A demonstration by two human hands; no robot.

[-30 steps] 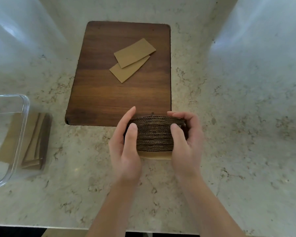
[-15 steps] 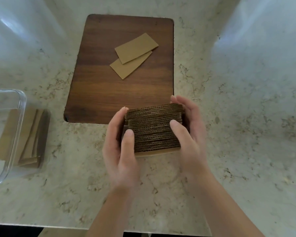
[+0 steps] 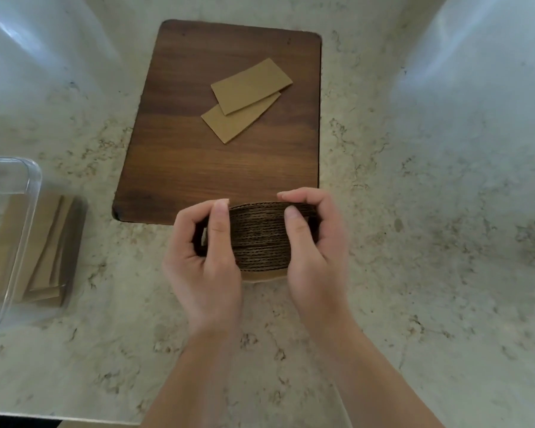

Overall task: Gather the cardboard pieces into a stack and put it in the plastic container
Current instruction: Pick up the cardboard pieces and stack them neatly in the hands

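Since the stack (image 3: pixel 261 236) gripped at its two ends between left hand (image 3: pixel 206 257) and right hand (image 3: pixel 315 251), by the board (image 3: pixel 220 125), is likely light, stiff and prone to fanning, firm squeezing there is judged wise

A: Surface?
B: Pale marble-look countertop (image 3: pixel 414 242), veined.
A: Directly on it?
B: Dark wooden board (image 3: pixel 198 168) at 12 o'clock. Clear plastic container (image 3: pixel 28 186) at 9 o'clock, cut off by the frame edge.
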